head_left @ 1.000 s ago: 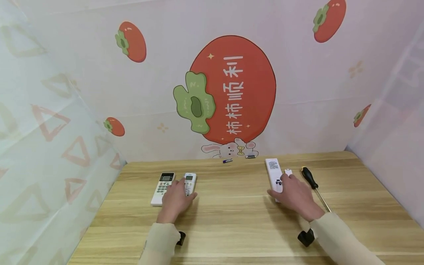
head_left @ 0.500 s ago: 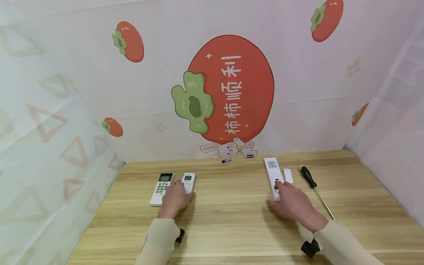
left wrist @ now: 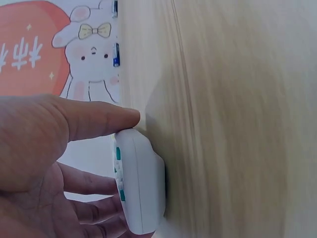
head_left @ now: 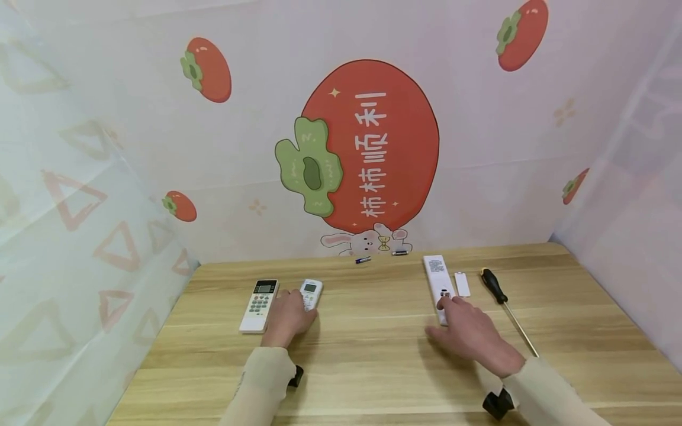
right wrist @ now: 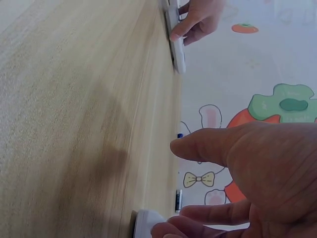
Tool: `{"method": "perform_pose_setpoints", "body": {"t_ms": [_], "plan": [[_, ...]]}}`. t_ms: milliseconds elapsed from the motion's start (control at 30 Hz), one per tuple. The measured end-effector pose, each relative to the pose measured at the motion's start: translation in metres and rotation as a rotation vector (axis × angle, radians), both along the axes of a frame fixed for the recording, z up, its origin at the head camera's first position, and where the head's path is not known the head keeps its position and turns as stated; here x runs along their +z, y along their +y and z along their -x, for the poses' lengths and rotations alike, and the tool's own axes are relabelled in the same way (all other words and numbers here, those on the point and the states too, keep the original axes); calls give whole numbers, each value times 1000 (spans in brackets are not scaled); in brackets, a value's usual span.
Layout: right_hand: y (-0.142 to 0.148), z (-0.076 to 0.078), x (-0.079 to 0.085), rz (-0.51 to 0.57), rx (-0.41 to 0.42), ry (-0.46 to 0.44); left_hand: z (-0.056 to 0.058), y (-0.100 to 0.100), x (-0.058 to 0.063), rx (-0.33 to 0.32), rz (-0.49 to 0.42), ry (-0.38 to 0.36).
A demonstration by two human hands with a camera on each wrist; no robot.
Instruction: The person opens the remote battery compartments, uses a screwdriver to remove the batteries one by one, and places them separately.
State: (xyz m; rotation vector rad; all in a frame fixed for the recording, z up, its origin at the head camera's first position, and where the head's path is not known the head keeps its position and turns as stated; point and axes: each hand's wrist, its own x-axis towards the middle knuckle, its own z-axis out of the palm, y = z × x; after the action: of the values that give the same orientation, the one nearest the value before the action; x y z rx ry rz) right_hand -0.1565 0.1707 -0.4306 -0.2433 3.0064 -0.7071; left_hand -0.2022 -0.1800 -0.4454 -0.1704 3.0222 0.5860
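My left hand (head_left: 289, 318) grips a small white remote control (head_left: 311, 289) with a grey display. In the left wrist view the thumb lies on one side of this remote and the fingers on the other, its edge facing the camera. A longer white remote control (head_left: 437, 271) lies back side up on the right, its battery compartment showing. The fingertips of my right hand (head_left: 470, 332) touch its lower part, while the thumb stands apart from it. Beside it lies a loose white battery cover (head_left: 462, 284).
Left of the left hand lies a white remote with a dark top (head_left: 259, 305). A blue battery (head_left: 363, 260) and a dark battery (head_left: 399, 253) lie by the back wall. A black-handled screwdriver (head_left: 494, 285) lies at the right on the wooden table (head_left: 367, 355).
My left hand and the small remote have shifted right, away from the dark-topped remote. My right hand has drawn back toward the long remote's near end, uncovering the battery cover.
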Motion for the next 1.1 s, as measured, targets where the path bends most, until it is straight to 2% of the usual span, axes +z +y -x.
{"method": "perform_pose_setpoints", "body": {"t_ms": [200, 667, 833, 1100], "plan": [[-2, -2, 0, -9, 13, 0, 0, 21, -1, -35, -41, -25], [-7, -2, 1, -33, 60, 0, -2, 66, 1, -256, -59, -46], [-9, -4, 1, -40, 65, -15, -4, 77, 0, -347, -54, -58], [-15, -2, 3, -40, 82, -32, -8, 97, 5, -542, 39, -97]]}}
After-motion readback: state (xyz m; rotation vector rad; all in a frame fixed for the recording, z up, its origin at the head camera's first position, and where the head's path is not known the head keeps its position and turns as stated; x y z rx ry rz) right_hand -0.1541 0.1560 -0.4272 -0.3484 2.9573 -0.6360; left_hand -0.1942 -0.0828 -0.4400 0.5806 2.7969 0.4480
